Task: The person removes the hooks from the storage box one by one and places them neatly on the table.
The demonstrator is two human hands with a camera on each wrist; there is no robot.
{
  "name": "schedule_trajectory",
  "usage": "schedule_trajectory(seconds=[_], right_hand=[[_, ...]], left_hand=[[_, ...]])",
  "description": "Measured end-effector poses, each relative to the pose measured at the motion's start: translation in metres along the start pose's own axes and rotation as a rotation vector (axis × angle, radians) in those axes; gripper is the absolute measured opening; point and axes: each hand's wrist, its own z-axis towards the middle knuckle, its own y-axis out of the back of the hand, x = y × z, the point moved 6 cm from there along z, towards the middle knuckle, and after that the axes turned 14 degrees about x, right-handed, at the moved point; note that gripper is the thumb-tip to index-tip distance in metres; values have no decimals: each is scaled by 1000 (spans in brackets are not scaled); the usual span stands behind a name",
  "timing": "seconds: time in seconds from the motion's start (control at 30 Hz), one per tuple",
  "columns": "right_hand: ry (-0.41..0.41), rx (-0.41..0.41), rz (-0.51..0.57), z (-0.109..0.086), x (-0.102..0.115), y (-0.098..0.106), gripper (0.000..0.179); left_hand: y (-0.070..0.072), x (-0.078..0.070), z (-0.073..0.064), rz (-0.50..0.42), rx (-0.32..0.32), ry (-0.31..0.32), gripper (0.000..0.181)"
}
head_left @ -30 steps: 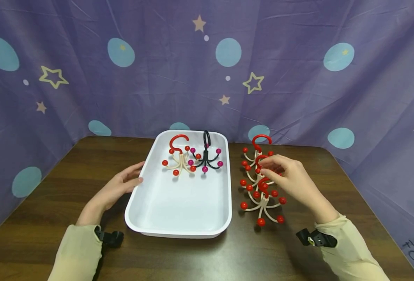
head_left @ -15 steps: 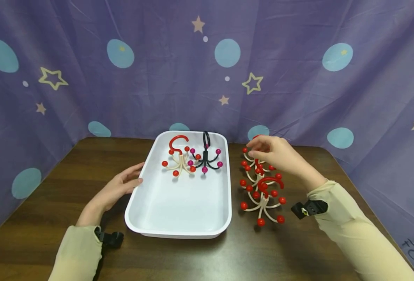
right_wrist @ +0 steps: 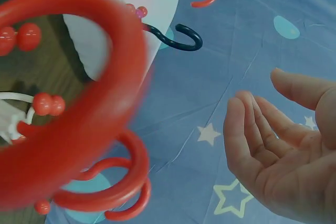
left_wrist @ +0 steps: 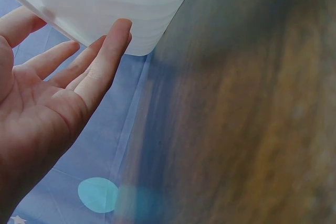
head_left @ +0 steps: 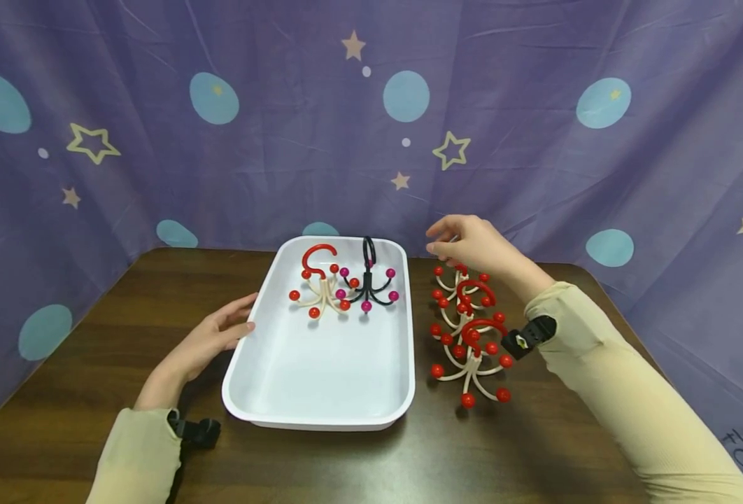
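My left hand (head_left: 210,339) touches the left rim of a white tray (head_left: 317,420); in the left wrist view its straightened fingers (left_wrist: 118,40) lie against the outer wall. Inside the tray stand a cream claw-shaped hanger (head_left: 324,290) with a red hook and red balls, and a black hanger (head_left: 368,283) with pink balls. Several red-hooked cream hangers stand in a row on the right, the front one (head_left: 472,365) nearest me. My right hand (head_left: 478,245) hovers above the back hanger (head_left: 461,280), partly covering its hook. Nothing is between its relaxed fingers (right_wrist: 236,124).
A brown wooden table (head_left: 283,462) carries everything. A purple curtain (head_left: 315,140) with stars and blue ovals hangs right behind it. The tray's right side lies close to the row of hangers, whose ball-tipped arms overlap in view.
My right hand has risen from the middle hanger and moved back and left, past the row. The middle hanger's hook shows again. My left hand and the tray stay put.
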Motion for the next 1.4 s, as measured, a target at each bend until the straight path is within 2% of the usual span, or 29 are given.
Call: schedule_trajectory(seconds=[0.23,0.4,0.77,1.17,1.27,1.4], right_hand=[[-46,15,80,21,11,-4,30],[-73,17,87,37,20,-11,33],[-104,13,55,68,32,-32,35],[-174,10,-68,91,27,-60,44],[-189,-17,-100,95,24,-64,45],[-209,-65,-87,99,19,-67,45]], left_hand=[[0,-1,0,6,4,-8,60],[0,-2,0,-3,4,-14,60],[-1,-1,-2,-10,1,-5,61],[-1,-1,-4,-18,0,-1,61],[0,-1,-3,-18,-3,-1,61],[0,0,-1,-18,1,-5,60]])
